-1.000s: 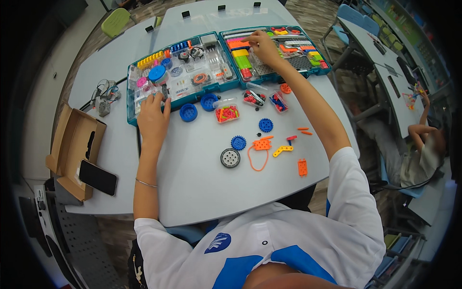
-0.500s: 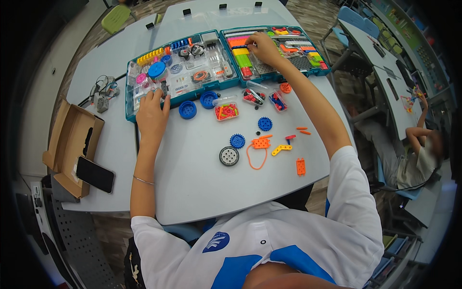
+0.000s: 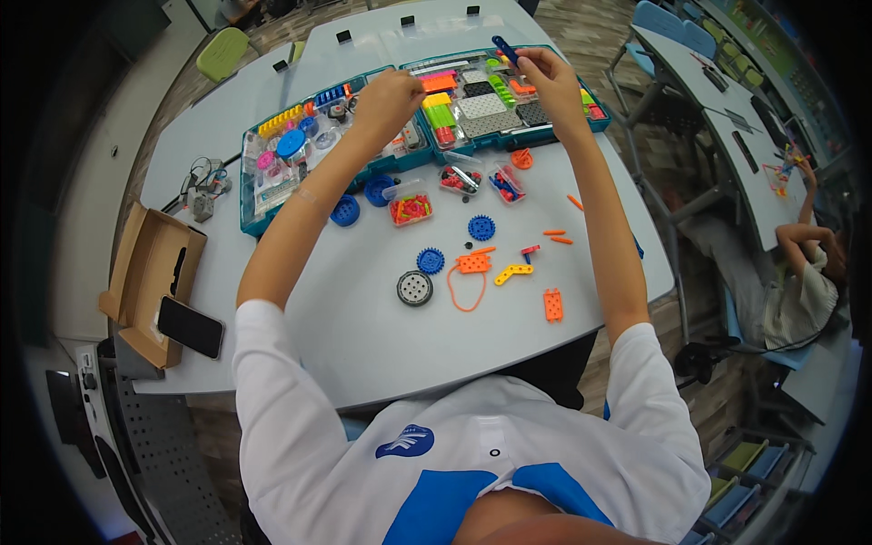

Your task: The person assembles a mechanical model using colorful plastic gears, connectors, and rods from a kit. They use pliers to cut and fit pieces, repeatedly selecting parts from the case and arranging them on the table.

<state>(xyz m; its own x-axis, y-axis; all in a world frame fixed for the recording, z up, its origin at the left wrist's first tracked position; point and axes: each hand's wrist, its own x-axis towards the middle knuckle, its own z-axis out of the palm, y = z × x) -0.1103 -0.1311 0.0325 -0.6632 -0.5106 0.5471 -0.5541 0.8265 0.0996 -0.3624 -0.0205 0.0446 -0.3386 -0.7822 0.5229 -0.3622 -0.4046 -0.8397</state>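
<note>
My right hand point(image 3: 551, 91) is raised over the right half of an open teal parts case point(image 3: 509, 140). Thumb and fingers pinch a dark blue perforated beam point(image 3: 505, 50), which sticks out up and to the left. My left hand point(image 3: 388, 104) hovers where the two halves of the case meet, its fingers curled together beside orange beams point(image 3: 440, 82). Whatever those fingers may hold is hidden. Yellow and green pieces point(image 3: 440, 115), grey perforated plates point(image 3: 481, 107) and a green strip point(image 3: 501, 89) lie in the right half.
Nearer me lie blue wheels point(image 3: 345, 211), small boxes of pegs point(image 3: 411, 209), blue gears point(image 3: 481, 227), a grey wheel point(image 3: 415, 288), an orange block with a band point(image 3: 473, 262) and a yellow angled beam point(image 3: 514, 273). To the left are a cardboard box point(image 3: 154, 282) and phone point(image 3: 191, 327).
My right hand has lifted the dark blue beam out of the case's right half and moved right. My left hand has left the case's near left corner and moved right and farther away.
</note>
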